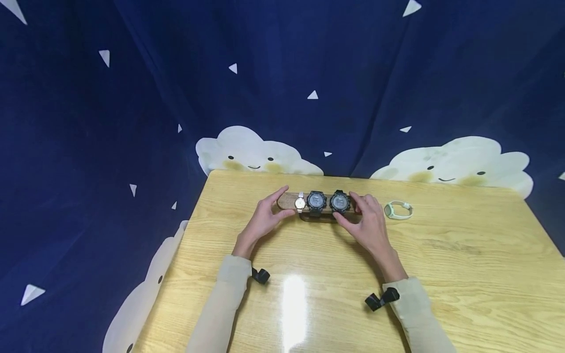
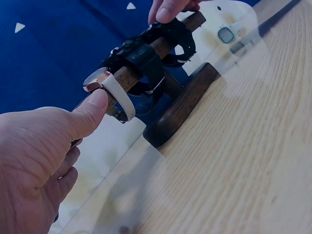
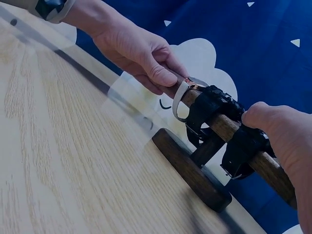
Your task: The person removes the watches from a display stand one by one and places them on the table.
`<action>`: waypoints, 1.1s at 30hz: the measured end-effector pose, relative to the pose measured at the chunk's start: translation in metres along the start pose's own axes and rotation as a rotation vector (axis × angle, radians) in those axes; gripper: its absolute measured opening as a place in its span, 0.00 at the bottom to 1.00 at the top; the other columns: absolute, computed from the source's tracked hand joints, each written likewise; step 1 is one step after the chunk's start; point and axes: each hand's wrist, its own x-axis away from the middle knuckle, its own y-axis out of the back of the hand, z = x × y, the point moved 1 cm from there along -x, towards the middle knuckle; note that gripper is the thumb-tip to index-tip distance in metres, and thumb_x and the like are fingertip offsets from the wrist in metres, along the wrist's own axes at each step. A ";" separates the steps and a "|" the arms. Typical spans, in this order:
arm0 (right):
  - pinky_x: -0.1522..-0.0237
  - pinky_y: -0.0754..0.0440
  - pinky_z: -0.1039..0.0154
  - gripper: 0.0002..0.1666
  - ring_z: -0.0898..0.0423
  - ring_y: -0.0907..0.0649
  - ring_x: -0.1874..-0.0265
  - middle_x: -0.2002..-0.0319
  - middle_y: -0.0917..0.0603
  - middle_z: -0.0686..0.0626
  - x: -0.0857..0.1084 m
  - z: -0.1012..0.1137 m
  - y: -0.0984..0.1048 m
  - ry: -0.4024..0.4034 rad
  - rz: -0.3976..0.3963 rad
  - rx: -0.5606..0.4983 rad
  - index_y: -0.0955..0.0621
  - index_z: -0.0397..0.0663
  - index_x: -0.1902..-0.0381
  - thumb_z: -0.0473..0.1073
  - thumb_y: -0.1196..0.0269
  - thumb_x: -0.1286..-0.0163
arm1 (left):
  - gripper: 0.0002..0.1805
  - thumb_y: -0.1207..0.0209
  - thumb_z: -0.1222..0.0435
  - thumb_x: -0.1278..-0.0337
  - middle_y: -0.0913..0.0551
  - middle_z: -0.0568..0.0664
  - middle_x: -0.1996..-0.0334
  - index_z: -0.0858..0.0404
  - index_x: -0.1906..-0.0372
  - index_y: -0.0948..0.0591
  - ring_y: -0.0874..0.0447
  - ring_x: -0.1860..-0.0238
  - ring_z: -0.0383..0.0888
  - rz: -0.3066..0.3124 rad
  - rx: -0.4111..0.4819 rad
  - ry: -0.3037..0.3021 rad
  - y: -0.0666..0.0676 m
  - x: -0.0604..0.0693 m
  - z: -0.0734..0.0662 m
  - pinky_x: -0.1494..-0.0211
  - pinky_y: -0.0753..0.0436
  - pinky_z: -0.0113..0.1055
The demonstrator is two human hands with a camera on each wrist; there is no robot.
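Left hand (image 1: 263, 217): we pinch the end of the stand (image 2: 181, 108), likely steadying it
Right hand (image 1: 371, 223): thumb and fingers grip the rightmost black watch (image 1: 339, 202)
Stand: on the table (image 1: 463, 260), bar raised so straps (image 2: 122, 98) encircle it

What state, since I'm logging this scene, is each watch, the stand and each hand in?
Stand: upright
White watch: on stand
Middle black watch: on stand
Right black watch: on stand
Green watch: off stand, on its side
Left hand: grips stand
Right hand: grips right black watch
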 end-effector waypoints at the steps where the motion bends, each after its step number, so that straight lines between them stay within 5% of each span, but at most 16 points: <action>1: 0.63 0.35 0.55 0.41 0.49 0.31 0.69 0.71 0.25 0.41 0.000 0.000 0.000 -0.001 0.002 0.004 0.17 0.31 0.43 0.52 0.18 0.48 | 0.43 0.28 0.58 0.39 0.31 0.54 0.23 0.52 0.20 0.33 0.35 0.22 0.52 0.000 -0.004 0.001 0.000 0.000 0.000 0.19 0.36 0.44; 33: 0.65 0.39 0.56 0.41 0.47 0.29 0.69 0.70 0.26 0.46 0.002 0.006 -0.007 -0.029 -0.032 0.097 0.15 0.35 0.43 0.56 0.19 0.48 | 0.43 0.29 0.58 0.39 0.32 0.52 0.23 0.53 0.20 0.33 0.36 0.22 0.51 -0.002 -0.012 -0.020 0.000 0.000 0.000 0.19 0.36 0.45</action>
